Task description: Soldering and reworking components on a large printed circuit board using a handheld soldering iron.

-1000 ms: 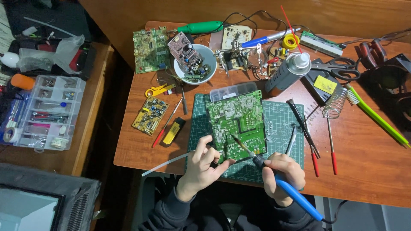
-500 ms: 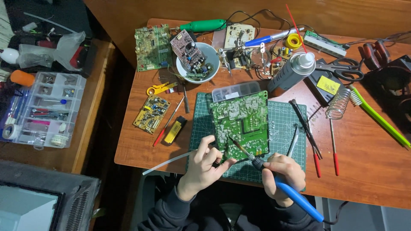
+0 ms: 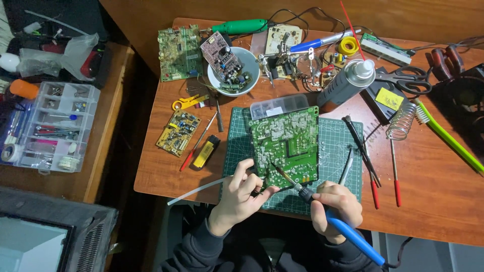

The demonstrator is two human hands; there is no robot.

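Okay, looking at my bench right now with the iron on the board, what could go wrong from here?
1. The blue-handled soldering iron in your right hand has its tip on the large green circuit board, close to your left hand; a slip might burn those fingers.
2. The grey spray can lies just beyond the board, perhaps too near heat.
3. The board rests partly on a clear plastic box, so it could rock under pressure.

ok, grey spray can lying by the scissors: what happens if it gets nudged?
The grey cylindrical spray can with white cap lies on its side on the wooden table, so it would probably roll. Black-handled scissors and the wire clutter beside it might stop it quickly.
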